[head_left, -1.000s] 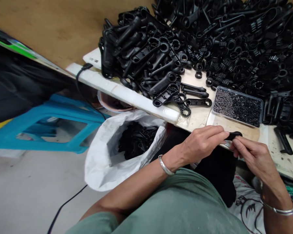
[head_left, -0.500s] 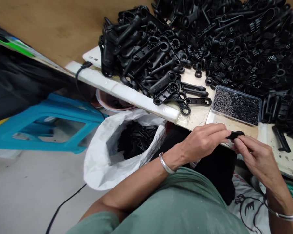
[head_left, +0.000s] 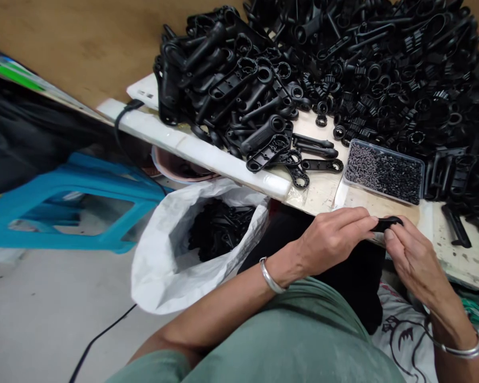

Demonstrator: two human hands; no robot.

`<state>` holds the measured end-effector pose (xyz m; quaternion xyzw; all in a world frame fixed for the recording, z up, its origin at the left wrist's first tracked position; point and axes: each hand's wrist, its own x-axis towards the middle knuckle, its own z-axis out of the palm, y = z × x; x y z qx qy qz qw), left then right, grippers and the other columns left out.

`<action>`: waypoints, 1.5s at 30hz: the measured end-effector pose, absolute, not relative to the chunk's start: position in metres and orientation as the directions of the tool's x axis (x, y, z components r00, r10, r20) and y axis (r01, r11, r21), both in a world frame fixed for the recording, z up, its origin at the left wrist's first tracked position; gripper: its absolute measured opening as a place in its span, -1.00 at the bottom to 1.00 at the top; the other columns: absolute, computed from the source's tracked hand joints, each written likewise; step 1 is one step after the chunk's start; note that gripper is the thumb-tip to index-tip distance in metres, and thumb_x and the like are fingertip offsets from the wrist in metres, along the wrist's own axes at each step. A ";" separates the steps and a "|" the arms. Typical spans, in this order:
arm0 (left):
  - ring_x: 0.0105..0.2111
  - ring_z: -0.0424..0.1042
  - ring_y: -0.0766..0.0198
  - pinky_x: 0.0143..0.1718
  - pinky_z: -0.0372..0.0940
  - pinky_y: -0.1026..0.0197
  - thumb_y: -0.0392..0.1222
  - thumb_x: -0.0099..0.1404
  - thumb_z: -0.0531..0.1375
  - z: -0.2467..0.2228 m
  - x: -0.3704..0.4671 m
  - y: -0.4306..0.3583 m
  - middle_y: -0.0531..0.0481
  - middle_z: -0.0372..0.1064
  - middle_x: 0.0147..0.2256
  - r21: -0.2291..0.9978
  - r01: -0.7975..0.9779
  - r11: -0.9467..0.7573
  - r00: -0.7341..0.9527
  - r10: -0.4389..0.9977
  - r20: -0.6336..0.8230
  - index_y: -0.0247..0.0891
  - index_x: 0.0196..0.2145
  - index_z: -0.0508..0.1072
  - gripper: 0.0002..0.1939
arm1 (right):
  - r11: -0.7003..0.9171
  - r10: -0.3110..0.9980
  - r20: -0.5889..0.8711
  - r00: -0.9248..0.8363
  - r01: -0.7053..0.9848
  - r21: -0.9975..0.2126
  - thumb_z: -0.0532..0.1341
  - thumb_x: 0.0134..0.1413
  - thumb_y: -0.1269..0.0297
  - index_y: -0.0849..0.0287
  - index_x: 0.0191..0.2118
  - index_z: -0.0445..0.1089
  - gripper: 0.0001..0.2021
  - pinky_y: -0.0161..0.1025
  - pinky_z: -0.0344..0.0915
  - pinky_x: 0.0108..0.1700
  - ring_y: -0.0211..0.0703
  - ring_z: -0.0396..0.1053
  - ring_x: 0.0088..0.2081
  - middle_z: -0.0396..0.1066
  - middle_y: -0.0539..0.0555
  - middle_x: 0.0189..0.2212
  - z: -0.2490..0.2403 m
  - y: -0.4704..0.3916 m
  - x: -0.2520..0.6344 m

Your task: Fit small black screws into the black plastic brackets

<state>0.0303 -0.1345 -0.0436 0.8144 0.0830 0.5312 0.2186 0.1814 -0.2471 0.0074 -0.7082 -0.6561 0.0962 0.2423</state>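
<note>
White fabric sack, open, dark parts inside, beside the pale bench. Left hand and right hand both pinched on one small black plastic piece, held at the bench's front edge, near the clear rectangular plastic box of tiny dark pieces.

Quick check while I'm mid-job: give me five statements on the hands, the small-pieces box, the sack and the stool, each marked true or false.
1. The left hand and right hand grip one black part. True.
2. The clear box holds pieces of only one shade. False: greyish pieces lie beside black pieces.
3. The blue stool is left of the white sack. True.
4. The white sack is empty. False: dark parts lie inside.
5. Both wrists wear silver bangles. True.
</note>
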 end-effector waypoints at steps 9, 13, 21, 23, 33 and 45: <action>-0.23 0.58 0.39 -0.12 0.51 0.36 -0.18 0.42 0.16 -0.040 0.031 -0.127 -0.05 0.56 -0.23 0.508 -0.166 -0.845 0.506 0.369 0.780 -0.36 -0.17 0.46 -0.83 | 0.102 0.987 0.154 -0.054 0.940 -0.325 -0.03 0.38 0.38 0.11 -0.36 0.18 -0.78 -0.23 0.25 -0.27 -0.20 0.31 -0.33 0.23 0.05 -0.34 0.012 -0.255 0.190; -0.17 0.57 0.34 -0.06 0.50 0.32 -0.24 0.37 0.22 -0.043 0.033 -0.129 -0.10 0.56 -0.20 0.504 -0.153 -0.850 0.460 0.390 0.797 -0.39 -0.15 0.47 -0.84 | 0.078 0.979 0.201 -0.019 0.953 -0.291 -0.03 0.39 0.35 0.09 -0.38 0.16 -0.76 -0.26 0.28 -0.33 -0.21 0.29 -0.41 0.20 -0.01 -0.46 0.010 -0.254 0.187; -0.21 0.56 0.29 -0.14 0.53 0.28 -0.30 0.35 0.24 -0.044 0.039 -0.136 -0.13 0.54 -0.22 0.456 -0.076 -0.887 0.352 0.404 0.844 -0.43 -0.13 0.44 -0.83 | -0.100 0.866 0.491 0.095 0.995 -0.017 0.20 0.28 0.37 0.15 0.09 0.34 -0.72 -0.20 0.42 -0.10 -0.06 0.53 -0.13 0.54 0.15 -0.14 -0.011 -0.265 0.178; -0.24 0.57 0.29 -0.16 0.54 0.28 -0.30 0.35 0.24 -0.043 0.038 -0.135 -0.12 0.54 -0.24 0.469 -0.025 -0.883 0.357 0.430 0.829 -0.42 -0.13 0.43 -0.84 | -0.155 0.822 0.532 0.204 0.979 -0.136 0.25 0.23 0.37 0.07 0.15 0.34 -0.61 -0.14 0.44 -0.01 -0.04 0.54 -0.10 0.54 0.11 -0.08 -0.011 -0.268 0.177; -0.28 0.56 0.31 -0.21 0.53 0.30 -0.28 0.37 0.23 -0.043 0.037 -0.140 -0.10 0.53 -0.27 0.449 0.003 -0.894 0.345 0.422 0.838 -0.42 -0.12 0.39 -0.82 | -0.112 0.740 -0.110 0.663 -0.040 -0.993 0.39 0.01 0.23 0.05 0.02 0.40 -0.58 -0.23 0.56 -0.28 -0.17 0.53 -0.25 0.52 0.06 -0.13 -0.001 -0.241 0.161; -0.26 0.57 0.29 -0.18 0.53 0.28 -0.39 0.37 0.19 -0.043 0.035 -0.139 -0.09 0.52 -0.28 0.414 -0.039 -0.910 0.384 0.368 0.847 -0.42 -0.14 0.39 -0.89 | -0.257 0.740 -0.132 0.660 0.096 -0.962 0.25 -0.03 0.31 0.12 -0.04 0.44 -0.64 -0.20 0.45 -0.37 -0.24 0.39 -0.51 0.39 -0.05 -0.49 -0.006 -0.235 0.169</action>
